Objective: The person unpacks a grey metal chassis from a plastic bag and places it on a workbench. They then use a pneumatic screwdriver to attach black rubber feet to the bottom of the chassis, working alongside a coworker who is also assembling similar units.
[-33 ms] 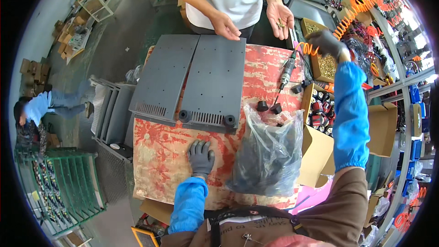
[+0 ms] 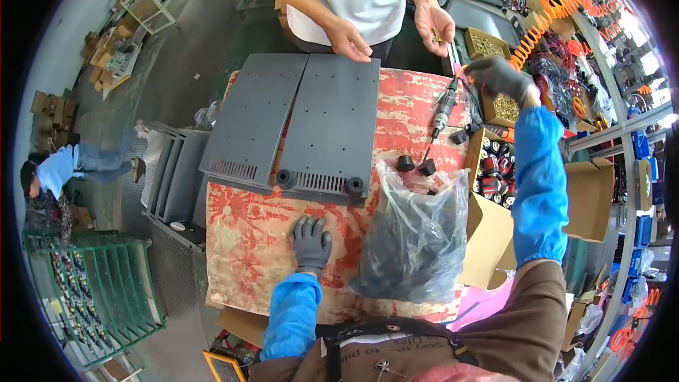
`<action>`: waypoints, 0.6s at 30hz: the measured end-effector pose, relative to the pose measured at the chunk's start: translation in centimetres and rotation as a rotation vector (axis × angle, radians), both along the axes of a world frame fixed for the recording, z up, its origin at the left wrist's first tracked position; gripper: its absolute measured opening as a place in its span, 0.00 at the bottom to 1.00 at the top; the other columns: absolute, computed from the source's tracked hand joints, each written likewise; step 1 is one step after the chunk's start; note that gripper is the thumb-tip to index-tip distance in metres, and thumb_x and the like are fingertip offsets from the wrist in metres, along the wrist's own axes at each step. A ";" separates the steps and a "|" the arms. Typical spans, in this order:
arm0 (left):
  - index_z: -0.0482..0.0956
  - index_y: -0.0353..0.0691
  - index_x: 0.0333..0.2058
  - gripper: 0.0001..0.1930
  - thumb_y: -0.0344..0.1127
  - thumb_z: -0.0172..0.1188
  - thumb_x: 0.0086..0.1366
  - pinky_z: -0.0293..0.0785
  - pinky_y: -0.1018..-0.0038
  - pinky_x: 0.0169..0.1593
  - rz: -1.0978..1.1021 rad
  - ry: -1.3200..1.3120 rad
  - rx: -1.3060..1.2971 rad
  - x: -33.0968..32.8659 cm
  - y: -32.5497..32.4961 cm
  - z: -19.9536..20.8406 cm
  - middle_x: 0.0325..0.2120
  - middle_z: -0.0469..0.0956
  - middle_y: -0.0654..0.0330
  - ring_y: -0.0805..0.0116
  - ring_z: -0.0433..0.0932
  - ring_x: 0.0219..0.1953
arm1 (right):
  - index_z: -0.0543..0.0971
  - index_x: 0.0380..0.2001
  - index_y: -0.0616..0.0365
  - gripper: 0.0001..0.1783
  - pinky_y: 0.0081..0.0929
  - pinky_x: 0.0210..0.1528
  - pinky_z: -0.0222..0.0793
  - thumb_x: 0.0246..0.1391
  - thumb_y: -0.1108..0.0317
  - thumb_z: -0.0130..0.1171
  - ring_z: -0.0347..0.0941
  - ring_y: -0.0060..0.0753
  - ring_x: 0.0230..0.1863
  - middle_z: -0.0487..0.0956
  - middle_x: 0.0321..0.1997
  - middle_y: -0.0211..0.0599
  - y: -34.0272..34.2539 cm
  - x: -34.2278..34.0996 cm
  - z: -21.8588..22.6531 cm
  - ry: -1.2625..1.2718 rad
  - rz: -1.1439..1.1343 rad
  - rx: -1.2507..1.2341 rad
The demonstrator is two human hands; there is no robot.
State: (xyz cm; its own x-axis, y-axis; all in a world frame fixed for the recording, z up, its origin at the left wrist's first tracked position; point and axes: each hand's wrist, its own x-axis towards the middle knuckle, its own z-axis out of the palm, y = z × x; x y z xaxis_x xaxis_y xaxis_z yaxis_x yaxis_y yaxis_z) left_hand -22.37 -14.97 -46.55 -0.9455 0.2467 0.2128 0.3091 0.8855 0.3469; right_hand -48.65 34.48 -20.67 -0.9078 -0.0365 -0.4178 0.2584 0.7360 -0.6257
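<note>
My left hand (image 2: 311, 244), in a grey glove, lies flat and open on the red, worn tabletop (image 2: 247, 262). Just beyond it are two dark grey metal panels (image 2: 329, 120) with holes and slots; two round black feet (image 2: 354, 186) sit at the near edge of the right one. My right hand (image 2: 501, 78), gloved too, is raised over a box of brass-coloured screws (image 2: 505, 107), its fingers stretched loosely toward the top of a power screwdriver (image 2: 444, 110). No object shows in it. Loose black feet (image 2: 426, 168) lie by a clear plastic bag (image 2: 414, 240) of dark parts.
Across the table a person (image 2: 350, 0) touches the right panel with one hand and holds screws in the other palm (image 2: 435, 27). An orange coiled hose (image 2: 544, 25) hangs at the right. A carton of red-and-black parts (image 2: 495, 170) stands beside the table; stacked panels (image 2: 177, 177) are at left.
My right hand has shifted slightly left, closer to the top of the screwdriver. The other person's palm with the screws has tilted a little. My left hand stays put.
</note>
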 end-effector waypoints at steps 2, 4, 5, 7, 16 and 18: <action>0.78 0.44 0.47 0.18 0.41 0.58 0.58 0.59 0.50 0.63 0.001 0.014 -0.006 0.5 -0.3 -0.3 0.50 0.74 0.54 0.50 0.67 0.58 | 0.81 0.50 0.56 0.15 0.18 0.23 0.71 0.62 0.64 0.58 0.72 0.17 0.22 0.78 0.27 0.27 -4.1 6.1 -1.4 -0.037 0.010 -0.278; 0.78 0.44 0.47 0.18 0.41 0.58 0.59 0.59 0.50 0.63 -0.002 0.037 -0.011 0.0 -0.4 -0.2 0.50 0.74 0.54 0.50 0.67 0.58 | 0.79 0.52 0.60 0.16 0.19 0.33 0.72 0.64 0.65 0.57 0.76 0.17 0.34 0.81 0.34 0.31 -5.8 12.9 -3.1 -0.042 0.095 -0.466; 0.77 0.44 0.47 0.18 0.41 0.58 0.59 0.59 0.50 0.63 0.002 0.027 -0.018 0.2 -0.6 -0.1 0.49 0.74 0.55 0.51 0.67 0.58 | 0.79 0.52 0.60 0.18 0.19 0.33 0.72 0.64 0.63 0.58 0.76 0.17 0.34 0.81 0.34 0.30 -7.4 16.4 -2.9 0.057 0.196 -0.386; 0.78 0.45 0.47 0.17 0.42 0.56 0.60 0.59 0.52 0.63 0.010 0.039 -0.023 0.4 -0.1 -0.1 0.48 0.75 0.56 0.53 0.68 0.57 | 0.79 0.53 0.60 0.21 0.21 0.37 0.73 0.63 0.58 0.59 0.76 0.19 0.34 0.82 0.35 0.32 -9.6 23.6 -1.9 0.157 0.241 -0.333; 0.77 0.46 0.49 0.18 0.43 0.55 0.61 0.59 0.50 0.62 -0.004 0.065 -0.055 1.1 -0.1 -0.8 0.50 0.75 0.56 0.51 0.67 0.58 | 0.78 0.51 0.62 0.18 0.29 0.46 0.74 0.64 0.62 0.58 0.79 0.30 0.43 0.83 0.44 0.42 -18.8 42.6 -2.3 -0.008 -0.225 -0.502; 0.77 0.46 0.50 0.19 0.43 0.56 0.61 0.59 0.51 0.62 -0.012 0.089 -0.051 0.8 0.0 -0.8 0.50 0.74 0.55 0.51 0.67 0.59 | 0.78 0.51 0.61 0.19 0.32 0.48 0.74 0.63 0.59 0.58 0.81 0.38 0.45 0.83 0.45 0.45 -20.9 44.9 -2.4 0.163 -0.164 -0.409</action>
State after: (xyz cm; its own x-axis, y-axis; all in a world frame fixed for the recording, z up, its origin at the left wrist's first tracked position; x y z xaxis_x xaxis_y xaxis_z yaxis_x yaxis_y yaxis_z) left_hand -21.61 -14.96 -47.38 -0.9202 0.2708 0.2825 0.3476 0.8972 0.2724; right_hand -3.75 13.54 -23.05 -0.9680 -0.0188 -0.2502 0.2248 0.3780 -0.8981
